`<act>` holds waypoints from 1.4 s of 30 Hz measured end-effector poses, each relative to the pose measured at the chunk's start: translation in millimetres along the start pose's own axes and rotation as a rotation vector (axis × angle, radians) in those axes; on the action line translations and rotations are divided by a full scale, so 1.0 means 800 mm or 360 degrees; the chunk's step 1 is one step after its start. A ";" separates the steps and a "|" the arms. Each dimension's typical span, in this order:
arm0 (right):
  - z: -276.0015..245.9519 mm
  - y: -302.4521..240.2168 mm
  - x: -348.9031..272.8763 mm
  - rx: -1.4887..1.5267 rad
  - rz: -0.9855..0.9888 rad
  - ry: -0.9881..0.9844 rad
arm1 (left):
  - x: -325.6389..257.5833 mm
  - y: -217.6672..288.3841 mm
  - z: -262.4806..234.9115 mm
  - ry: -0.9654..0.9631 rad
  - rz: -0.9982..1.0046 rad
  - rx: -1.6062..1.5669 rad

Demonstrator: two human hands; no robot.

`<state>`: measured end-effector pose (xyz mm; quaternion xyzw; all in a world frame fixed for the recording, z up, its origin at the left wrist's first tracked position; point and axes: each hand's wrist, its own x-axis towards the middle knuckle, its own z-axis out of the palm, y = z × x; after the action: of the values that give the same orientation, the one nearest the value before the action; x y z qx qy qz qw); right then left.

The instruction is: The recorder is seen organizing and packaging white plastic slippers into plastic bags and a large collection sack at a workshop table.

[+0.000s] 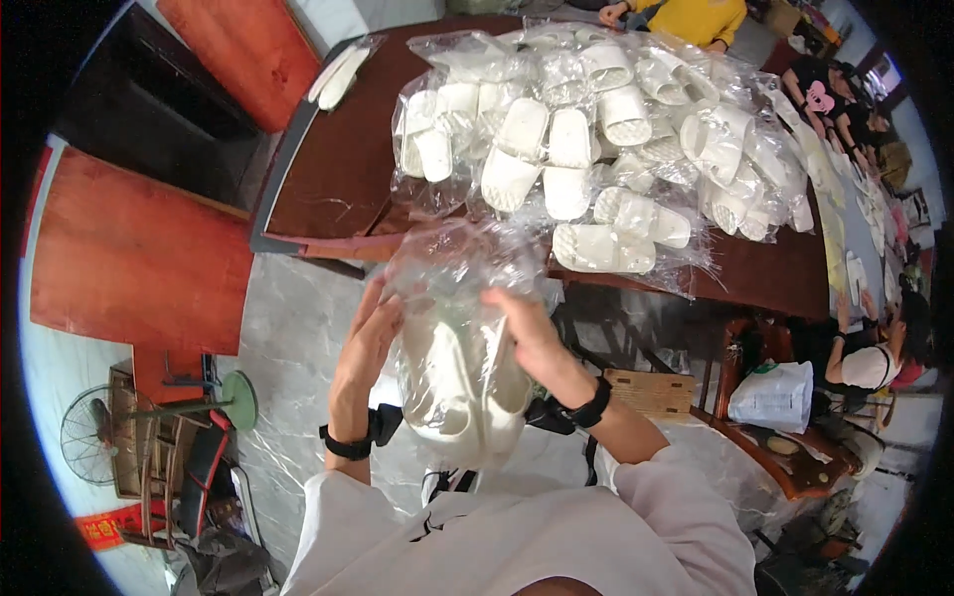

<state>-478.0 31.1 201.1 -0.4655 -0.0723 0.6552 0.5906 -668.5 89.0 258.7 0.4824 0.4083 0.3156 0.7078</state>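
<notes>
A clear plastic bag point(457, 263) with a pair of white slippers point(439, 382) inside hangs before my chest, close to the table's front edge. My left hand point(371, 333) grips the bag's left side, fingers pointing up along the film. On the right side, my right hand point(527, 333) has its fingers bent onto the plastic, above one slipper. The slippers lie side by side in the lower part of the bag, below my hands. Crumpled film partly hides my fingertips.
A brown table point(328, 189) bears a heap of bagged white slippers point(571, 139). Two loose white pieces point(343, 77) lie at its far left corner. A standing fan point(94, 417) is at left. A wooden chair point(765, 447) holds a white sack point(773, 395). Other people sit beyond and right.
</notes>
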 end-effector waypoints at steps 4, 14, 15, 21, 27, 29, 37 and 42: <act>-0.018 -0.081 -0.035 0.0333 -0.0064 0.0040 | 0.010 0.048 0.028 -0.0277 0.0226 0.0293; -0.106 -0.113 -0.038 0.1015 -0.0226 0.0038 | -0.008 0.068 0.095 -0.0665 0.0019 -0.0018; -0.108 -0.123 -0.039 0.1000 -0.0170 0.0018 | -0.004 0.061 0.094 -0.0593 -0.0067 0.0011; -0.137 -0.263 -0.068 0.0909 -0.0417 0.0229 | 0.056 0.033 0.130 -0.0713 -0.0101 0.0222; -0.213 -0.403 -0.078 0.0799 -0.0769 0.0254 | 0.159 0.002 0.258 -0.0848 0.0156 0.0259; -0.241 -0.452 -0.088 0.0717 -0.0840 0.0452 | 0.195 0.024 0.323 -0.0853 0.0427 0.0752; -0.455 -0.641 -0.011 0.0941 -0.1011 0.0301 | 0.396 0.064 0.568 -0.0726 0.0382 0.0757; -0.578 -0.689 0.109 0.0935 -0.0974 0.0571 | 0.522 0.026 0.667 -0.0481 0.0093 0.1024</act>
<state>244.1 54.6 253.5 -0.3417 0.0858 0.3525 0.8669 -3.3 220.1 271.4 0.7333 0.3634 0.1161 0.5629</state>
